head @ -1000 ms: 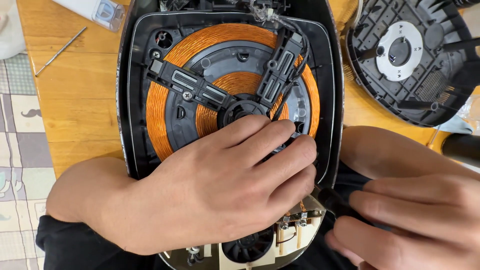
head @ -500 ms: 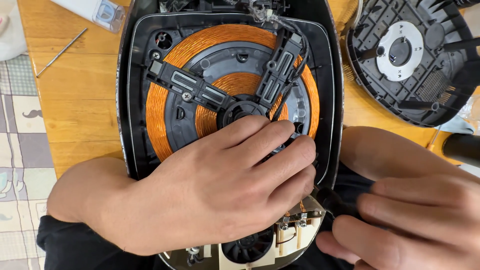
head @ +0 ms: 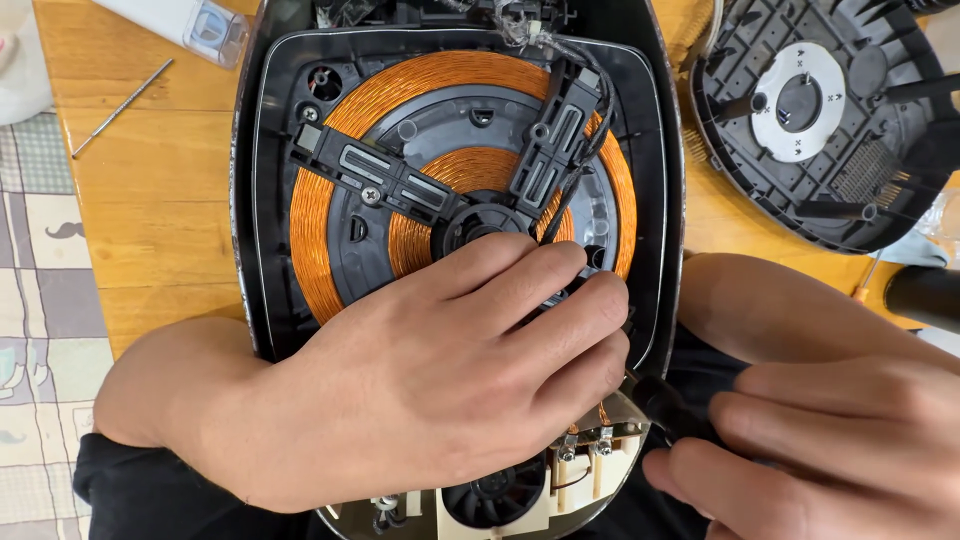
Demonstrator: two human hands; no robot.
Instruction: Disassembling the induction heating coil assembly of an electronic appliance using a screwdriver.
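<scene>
Two hands | left hand [head: 420,390] flat, open on cooker [head: 280,200] | right hand [head: 840,450] pinching black tool [head: 665,405] | wooden table [head: 160,200]

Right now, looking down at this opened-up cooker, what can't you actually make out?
Head view only:
- Lower part of the copper coil: covered by the left hand.
- The dark tool in the right hand: its tip is hidden behind the left fingers, its handle inside the grip.
- The fan: cut off by the bottom edge.
- The black base cover: cut off at the top and right edges.

Home repair spot: wooden table [head: 150,190], opened induction cooker [head: 460,150], screwdriver [head: 122,107].
</scene>
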